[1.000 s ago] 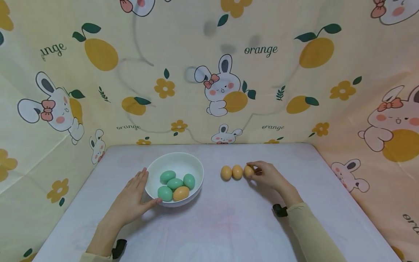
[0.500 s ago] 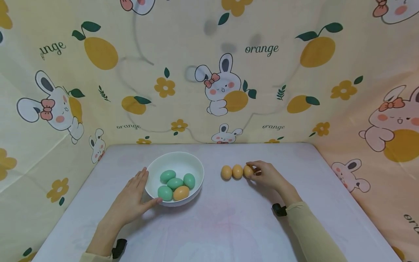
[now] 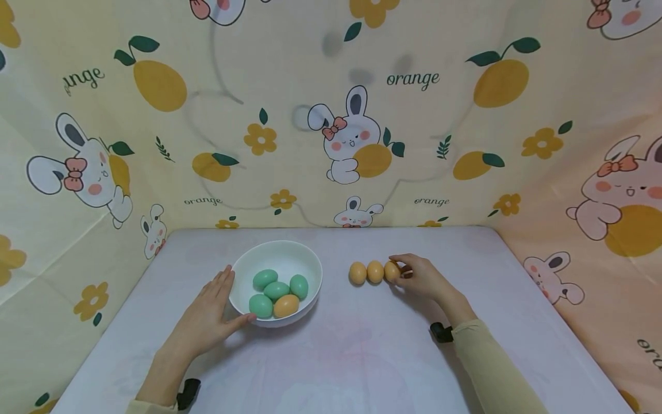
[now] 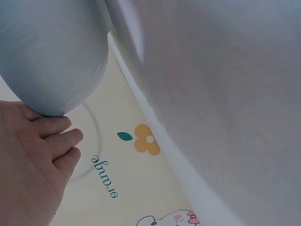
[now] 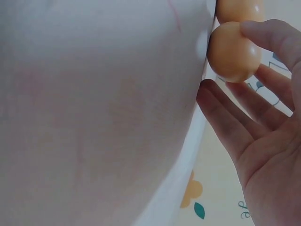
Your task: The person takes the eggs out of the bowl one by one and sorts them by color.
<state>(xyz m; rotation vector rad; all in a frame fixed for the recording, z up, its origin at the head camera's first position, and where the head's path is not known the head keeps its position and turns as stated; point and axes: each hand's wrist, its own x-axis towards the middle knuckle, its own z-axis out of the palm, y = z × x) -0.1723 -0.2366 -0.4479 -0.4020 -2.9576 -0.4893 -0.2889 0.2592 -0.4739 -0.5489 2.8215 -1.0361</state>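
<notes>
A white bowl (image 3: 305,260) stands left of the table's middle, holding several green eggs (image 3: 276,290) and one orange-brown egg (image 3: 286,306). The left hand (image 3: 207,313) touches its left side, fingers extended and thumb at the near rim. The left wrist view shows those fingertips (image 4: 70,136) by the bowl's outer wall (image 4: 51,52). Right of the bowl, three orange-brown eggs sit in a row: a left egg (image 3: 357,273), a middle egg (image 3: 375,272) and a right egg (image 3: 391,272). The right hand (image 3: 424,278) pinches the right egg between thumb and fingers.
A pale cloth covers the table (image 3: 331,368). Behind it and at both sides hangs a printed curtain (image 3: 289,69) with rabbits and oranges. Dark wrist cameras sit on the left wrist (image 3: 188,393) and the right wrist (image 3: 442,332).
The right egg has shifted very slightly left toward the middle egg, with the right hand on it. The left hand and bowl stay put.
</notes>
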